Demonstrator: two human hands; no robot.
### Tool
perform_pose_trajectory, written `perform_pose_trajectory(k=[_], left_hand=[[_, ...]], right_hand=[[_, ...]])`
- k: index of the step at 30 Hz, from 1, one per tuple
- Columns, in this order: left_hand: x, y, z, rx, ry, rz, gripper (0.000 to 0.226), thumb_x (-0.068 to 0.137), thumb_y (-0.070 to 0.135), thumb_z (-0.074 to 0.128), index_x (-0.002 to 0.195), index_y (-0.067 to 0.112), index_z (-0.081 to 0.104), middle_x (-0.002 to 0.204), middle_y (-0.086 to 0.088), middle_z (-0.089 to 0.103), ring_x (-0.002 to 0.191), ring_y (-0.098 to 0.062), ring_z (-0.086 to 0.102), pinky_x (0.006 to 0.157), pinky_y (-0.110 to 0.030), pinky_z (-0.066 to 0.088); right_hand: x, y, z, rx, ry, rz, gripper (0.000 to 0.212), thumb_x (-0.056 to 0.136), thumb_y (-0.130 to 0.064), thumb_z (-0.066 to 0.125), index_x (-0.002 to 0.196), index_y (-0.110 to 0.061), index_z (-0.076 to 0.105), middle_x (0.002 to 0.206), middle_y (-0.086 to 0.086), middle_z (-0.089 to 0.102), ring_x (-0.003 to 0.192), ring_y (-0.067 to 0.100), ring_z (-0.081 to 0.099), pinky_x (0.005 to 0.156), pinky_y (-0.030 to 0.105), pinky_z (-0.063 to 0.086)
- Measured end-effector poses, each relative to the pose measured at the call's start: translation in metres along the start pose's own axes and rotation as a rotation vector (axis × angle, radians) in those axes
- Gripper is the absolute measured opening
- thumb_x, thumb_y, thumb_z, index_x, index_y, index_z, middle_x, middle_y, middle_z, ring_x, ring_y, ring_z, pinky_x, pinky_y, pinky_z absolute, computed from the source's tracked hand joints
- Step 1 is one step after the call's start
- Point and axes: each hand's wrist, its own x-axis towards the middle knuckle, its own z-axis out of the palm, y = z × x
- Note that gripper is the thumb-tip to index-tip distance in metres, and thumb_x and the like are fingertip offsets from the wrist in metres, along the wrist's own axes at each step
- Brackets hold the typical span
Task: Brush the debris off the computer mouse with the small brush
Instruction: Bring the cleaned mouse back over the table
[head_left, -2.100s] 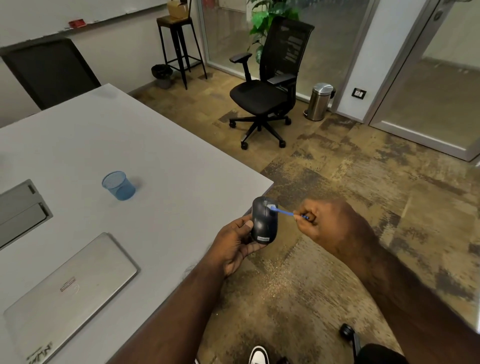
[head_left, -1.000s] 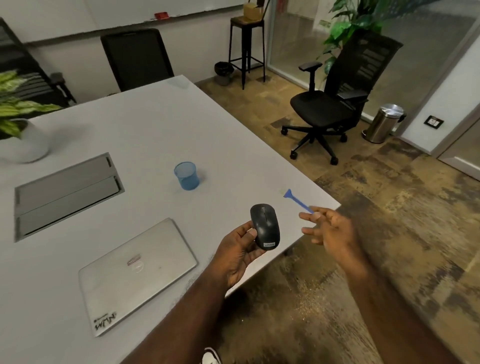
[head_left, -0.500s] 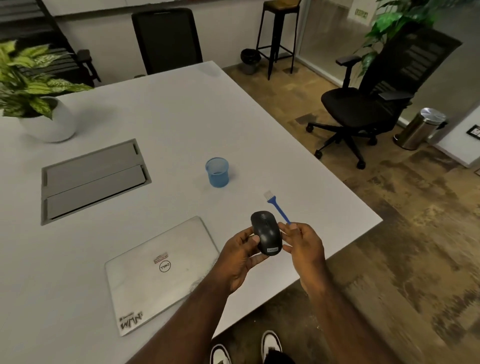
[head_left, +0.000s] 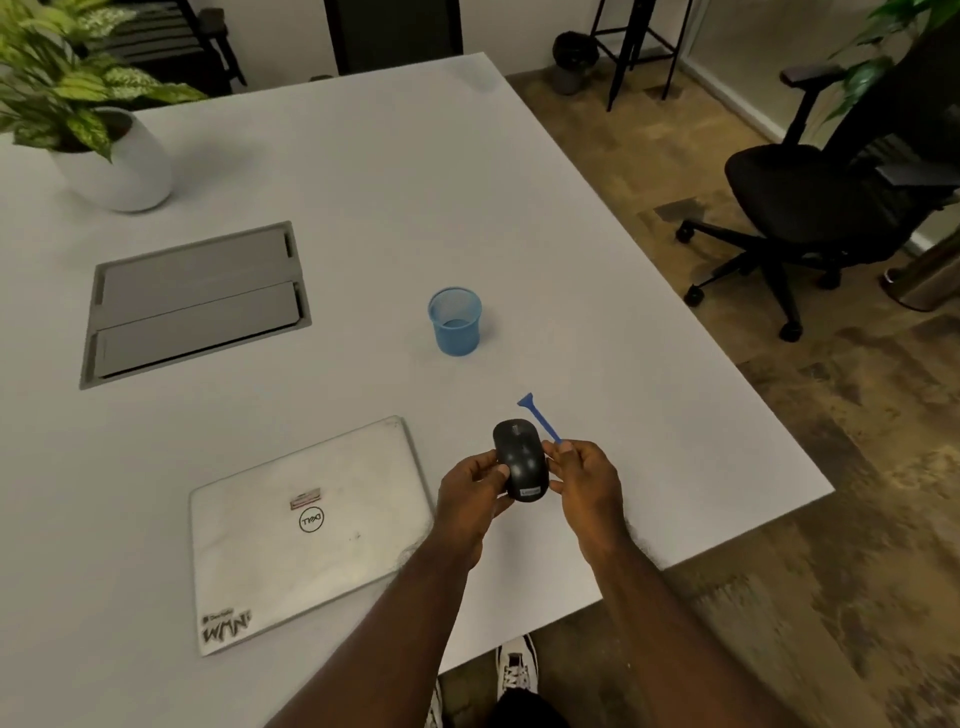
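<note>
A black computer mouse (head_left: 519, 460) is held above the white table (head_left: 395, 171), near its front right part. My left hand (head_left: 470, 493) grips the mouse from its left side. My right hand (head_left: 584, 475) touches the mouse's right side and pinches the handle of a small blue brush (head_left: 540, 418). The brush points up and away from me, its flared tip clear of the mouse.
A closed silver laptop (head_left: 306, 525) lies left of my hands. A blue mesh cup (head_left: 454, 322) stands farther back. A grey cable hatch (head_left: 195, 304) and a potted plant (head_left: 98, 109) are at the left. A black office chair (head_left: 831, 192) stands on the floor to the right.
The mouse and both hands moved from beyond the table's edge to above the table. The brush left the mouse, and my right hand came in against the mouse's right side.
</note>
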Motion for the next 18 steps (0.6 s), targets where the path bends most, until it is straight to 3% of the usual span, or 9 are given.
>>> perform_pose_trajectory(k=[6, 10, 18], left_hand=[[0.04, -0.015, 0.006, 0.057, 0.119, -0.039, 0.021, 0.092, 0.003, 0.058, 0.111, 0.006, 0.066, 0.103, -0.014, 0.071, 0.095, -0.026, 0.07, 0.079, -0.034, 0.059], [0.059, -0.025, 0.008, 0.112, 0.137, -0.058, 0.023, 0.091, 0.002, 0.057, 0.111, 0.003, 0.069, 0.104, -0.018, 0.072, 0.097, -0.03, 0.069, 0.087, -0.042, 0.058], [0.075, -0.034, 0.007, 0.137, 0.163, -0.089, 0.024, 0.09, -0.001, 0.057, 0.112, -0.001, 0.069, 0.105, -0.019, 0.072, 0.096, -0.031, 0.069, 0.091, -0.045, 0.057]], right_hand=[[0.039, 0.033, 0.017, -0.089, -0.039, 0.043, 0.024, 0.105, -0.02, 0.044, 0.111, -0.01, 0.065, 0.109, 0.009, 0.071, 0.101, 0.029, 0.069, 0.087, 0.041, 0.059], [0.056, 0.048, 0.025, -0.161, -0.04, 0.044, 0.025, 0.104, -0.021, 0.047, 0.11, -0.007, 0.067, 0.102, 0.008, 0.07, 0.099, 0.031, 0.069, 0.09, 0.047, 0.058], [0.07, 0.057, 0.031, -0.23, -0.068, 0.023, 0.026, 0.104, -0.021, 0.046, 0.111, -0.007, 0.067, 0.105, 0.01, 0.072, 0.096, 0.028, 0.068, 0.089, 0.042, 0.057]])
